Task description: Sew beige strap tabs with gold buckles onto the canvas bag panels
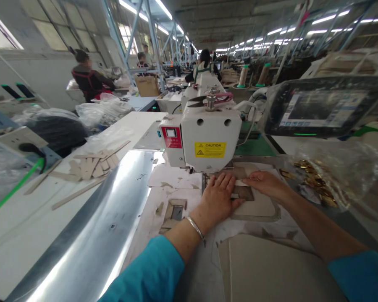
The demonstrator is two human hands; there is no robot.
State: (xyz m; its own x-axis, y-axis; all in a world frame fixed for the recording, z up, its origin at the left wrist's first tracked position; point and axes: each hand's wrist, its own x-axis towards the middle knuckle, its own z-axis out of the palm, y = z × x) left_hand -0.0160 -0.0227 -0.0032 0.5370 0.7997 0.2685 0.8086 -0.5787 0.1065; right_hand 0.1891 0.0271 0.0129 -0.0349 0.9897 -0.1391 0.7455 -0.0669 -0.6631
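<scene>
The pale strip point(240, 183) lies between flat, slightly spread left fingers point(221, 181) and right fingers point(253, 179) pinching its end.

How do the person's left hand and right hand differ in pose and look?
The left hand lies flat with fingers extended, while the right hand has its fingers bunched together. The left hand has a silver bracelet at its wrist; the right hand's wrist shows none. Both extend from blue sleeves and are near the white machine.
</scene>
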